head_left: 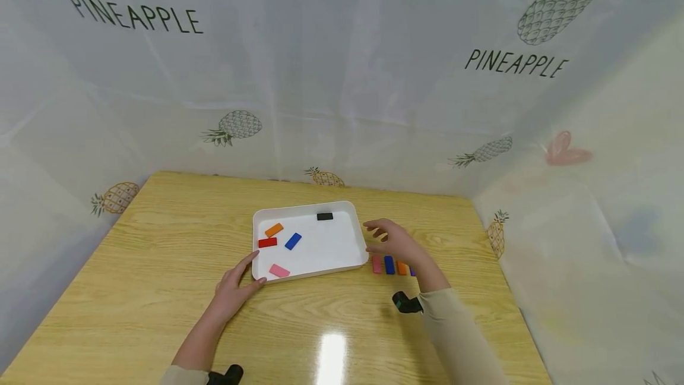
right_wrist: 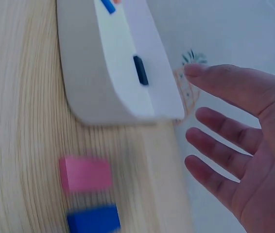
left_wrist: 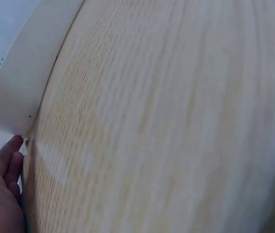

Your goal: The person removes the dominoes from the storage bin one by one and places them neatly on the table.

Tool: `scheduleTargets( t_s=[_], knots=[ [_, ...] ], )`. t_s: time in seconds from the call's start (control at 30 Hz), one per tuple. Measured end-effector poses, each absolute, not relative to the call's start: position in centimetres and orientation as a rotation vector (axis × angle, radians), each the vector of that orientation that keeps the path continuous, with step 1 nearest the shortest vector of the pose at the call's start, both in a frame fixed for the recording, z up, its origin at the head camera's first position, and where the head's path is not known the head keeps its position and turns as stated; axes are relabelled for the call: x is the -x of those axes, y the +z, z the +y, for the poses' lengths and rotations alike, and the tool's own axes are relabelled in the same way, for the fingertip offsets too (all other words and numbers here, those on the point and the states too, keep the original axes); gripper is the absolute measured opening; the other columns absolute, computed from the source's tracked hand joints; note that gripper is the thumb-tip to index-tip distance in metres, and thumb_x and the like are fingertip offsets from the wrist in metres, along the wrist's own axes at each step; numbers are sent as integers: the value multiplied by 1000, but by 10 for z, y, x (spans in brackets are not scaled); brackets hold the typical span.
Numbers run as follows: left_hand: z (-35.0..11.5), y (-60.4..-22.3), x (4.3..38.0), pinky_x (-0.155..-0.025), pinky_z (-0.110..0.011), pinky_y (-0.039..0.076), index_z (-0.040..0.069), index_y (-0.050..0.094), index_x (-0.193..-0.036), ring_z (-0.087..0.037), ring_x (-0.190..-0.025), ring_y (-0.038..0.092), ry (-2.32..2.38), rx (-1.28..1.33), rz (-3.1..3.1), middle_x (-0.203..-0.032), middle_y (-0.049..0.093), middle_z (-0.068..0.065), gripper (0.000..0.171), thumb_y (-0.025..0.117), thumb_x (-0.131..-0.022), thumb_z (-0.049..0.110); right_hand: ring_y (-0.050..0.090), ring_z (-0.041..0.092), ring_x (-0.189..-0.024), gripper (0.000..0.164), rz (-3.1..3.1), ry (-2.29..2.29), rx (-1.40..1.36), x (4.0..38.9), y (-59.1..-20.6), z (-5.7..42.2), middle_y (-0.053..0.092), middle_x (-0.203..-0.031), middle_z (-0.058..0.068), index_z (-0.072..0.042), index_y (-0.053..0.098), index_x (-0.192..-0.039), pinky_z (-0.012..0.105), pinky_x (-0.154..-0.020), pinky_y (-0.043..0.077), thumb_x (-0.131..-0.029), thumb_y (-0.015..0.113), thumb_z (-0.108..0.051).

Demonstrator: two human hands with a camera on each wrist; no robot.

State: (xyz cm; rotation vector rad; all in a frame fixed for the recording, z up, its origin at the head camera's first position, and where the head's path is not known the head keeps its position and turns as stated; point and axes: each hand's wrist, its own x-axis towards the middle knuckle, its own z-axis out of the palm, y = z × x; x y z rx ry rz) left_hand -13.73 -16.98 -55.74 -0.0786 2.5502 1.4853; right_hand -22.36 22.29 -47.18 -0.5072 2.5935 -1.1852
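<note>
The white tray (head_left: 326,245) lies flat on the tabletop (head_left: 133,278), slightly askew, perhaps set centrally so both hands can reach it. Inside, a red block (head_left: 268,242) lies just beside an orange block (head_left: 274,230), with a blue block (head_left: 293,241) near them, a pink block (head_left: 279,270) by the near wall and a black block (head_left: 325,216) by the far wall; their uneven angles suggest loose placing.

The left hand (head_left: 232,290) rests at the near left corner, thumb on the near side and fingers on the left; this probably steadies the tray. Its grip is spread around the corner rather than clamped.

The right hand (head_left: 394,241) hovers just beyond the tray's right end. Its grip is empty, thumb and fingers well apart and gently bent.

Nearer the person, outside that end, a row of blocks (head_left: 389,265) seems deliberately lined up within right-hand reach; the forearm partly hides the last one. Behind everything hangs a pineapple-printed sheet (head_left: 342,76).
</note>
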Motion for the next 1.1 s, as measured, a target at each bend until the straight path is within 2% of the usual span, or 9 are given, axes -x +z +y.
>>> scheduleTargets(
  t_s=[0.33,0.7,1.1],
  knots=[
    [-168,-558,138,-104,-69,9,24,33,-153,-42,-139,19,1485,80,2566,-156,27,-17,75,69,-89,44,53,37,-115,52,2531,-1295,559,237,-489,175,55,-128,20,0,57,-132,50,-95,44,-84,77,-6],
    [-169,-559,138,-104,-67,10,26,34,-153,-41,-139,19,1487,110,2559,-156,27,-16,75,70,-89,42,49,33,-121,54,2562,-1266,530,251,-506,131,55,-131,13,-4,58,-132,48,-100,41,-82,79,-10],
    [-168,-558,138,-105,-66,9,24,34,-153,-41,-139,19,1482,112,2562,-156,27,-16,75,70,-89,41,37,27,-137,63,2647,-1221,486,271,-517,110,48,-145,5,-10,57,-137,44,-112,28,-80,82,-20]
  ],
)
